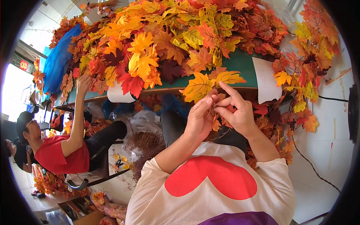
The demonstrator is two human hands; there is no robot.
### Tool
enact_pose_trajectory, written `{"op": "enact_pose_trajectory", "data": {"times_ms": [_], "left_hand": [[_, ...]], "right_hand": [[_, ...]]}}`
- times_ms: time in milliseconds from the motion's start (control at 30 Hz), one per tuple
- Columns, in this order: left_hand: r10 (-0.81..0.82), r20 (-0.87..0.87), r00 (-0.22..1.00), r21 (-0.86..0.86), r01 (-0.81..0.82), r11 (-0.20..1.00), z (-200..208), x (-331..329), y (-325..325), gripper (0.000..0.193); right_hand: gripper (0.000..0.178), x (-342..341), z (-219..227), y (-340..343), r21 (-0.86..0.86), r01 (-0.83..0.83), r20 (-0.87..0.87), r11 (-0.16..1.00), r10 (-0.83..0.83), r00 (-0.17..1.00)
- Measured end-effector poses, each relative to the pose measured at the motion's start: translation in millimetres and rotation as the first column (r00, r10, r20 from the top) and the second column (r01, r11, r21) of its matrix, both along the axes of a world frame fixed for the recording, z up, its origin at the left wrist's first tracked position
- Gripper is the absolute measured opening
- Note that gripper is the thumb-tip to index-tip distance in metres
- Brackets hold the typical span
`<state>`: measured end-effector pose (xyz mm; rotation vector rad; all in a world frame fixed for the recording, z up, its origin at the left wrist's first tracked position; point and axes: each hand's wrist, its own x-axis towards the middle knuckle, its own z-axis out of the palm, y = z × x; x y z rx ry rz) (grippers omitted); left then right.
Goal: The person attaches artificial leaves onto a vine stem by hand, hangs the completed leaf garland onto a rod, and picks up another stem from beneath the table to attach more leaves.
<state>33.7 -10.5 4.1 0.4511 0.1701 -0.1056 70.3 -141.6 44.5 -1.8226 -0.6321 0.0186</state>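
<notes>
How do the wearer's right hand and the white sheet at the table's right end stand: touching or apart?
Apart. In the head view, some green tabletop shows between the right hand and the white sheet.

A sprig of yellow-orange maple leaves (198,87) lay between the left hand (201,117) and right hand (240,115), its lobed leaves spread toward the worktop (242,64).

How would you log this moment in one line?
left hand: pinching at yellow-orange leaves | right hand: alongside, fingers parted | leaf pile: on green table
</notes>
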Motion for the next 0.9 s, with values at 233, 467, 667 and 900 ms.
{"op": "enact_pose_trajectory", "data": {"times_ms": [233, 467, 667, 900], "left_hand": [[0.070, -0.008, 0.998, 0.026, -0.070, 0.997, -2.9, -2.2, -3.2, 0.025], [0.111, 0.010, 0.994, 0.068, -0.111, 0.991, -9.7, -1.9, -6.5, 0.017], [0.114, 0.039, 0.993, 0.125, -0.118, 0.985, -20.9, -1.1, -5.8, 0.029], [0.109, 0.061, 0.992, 0.096, -0.115, 0.989, -24.7, -0.6, -5.3, 0.033]], "right_hand": [[0.063, -1.0, -6.2, 0.6, 0.033, -0.023, 0.031, 0.999, 0.022, 0.999], [0.062, -4.3, 0.3, -0.2, 0.000, -0.023, -0.160, 1.000, 0.023, 0.987], [0.060, -5.0, -3.4, -1.0, 0.021, -0.012, -0.117, 1.000, 0.014, 0.993], [0.058, -5.2, -4.0, -2.0, 0.036, -0.002, -0.114, 0.999, 0.006, 0.993]]}}
